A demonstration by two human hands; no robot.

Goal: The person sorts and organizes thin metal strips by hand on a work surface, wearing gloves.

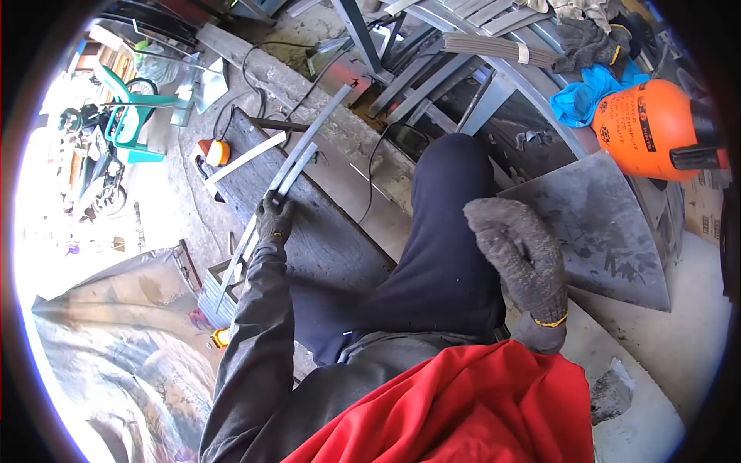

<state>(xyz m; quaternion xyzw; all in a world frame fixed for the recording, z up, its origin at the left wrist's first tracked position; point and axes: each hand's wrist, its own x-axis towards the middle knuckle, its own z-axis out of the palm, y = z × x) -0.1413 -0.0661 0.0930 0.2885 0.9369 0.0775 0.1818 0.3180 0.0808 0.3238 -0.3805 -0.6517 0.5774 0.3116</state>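
Observation:
My left hand [274, 216], in a grey knit glove, is closed around narrow metal bars [309, 127]. The bars slant across a dark board [332, 220] beside my left leg, with their lower ends past my forearm. A shorter pale metal strip [247, 160] lies across the board's far end. My right hand [521, 251], in a matching glove with a yellow-edged cuff, hovers by my right thigh. Its fingers are loosely bent with nothing visible in them. Behind it leans a grey metal sheet [610, 231] with dark smudges.
An orange sprayer bottle [644, 127] stands at right near a blue cloth [590, 96] and spare gloves [590, 46]. Bundled metal strips [502, 50] rest on a frame at the top. Black cables [251, 69] cross the floor. A green chair [131, 116] and an orange-topped tool [216, 152] are at left.

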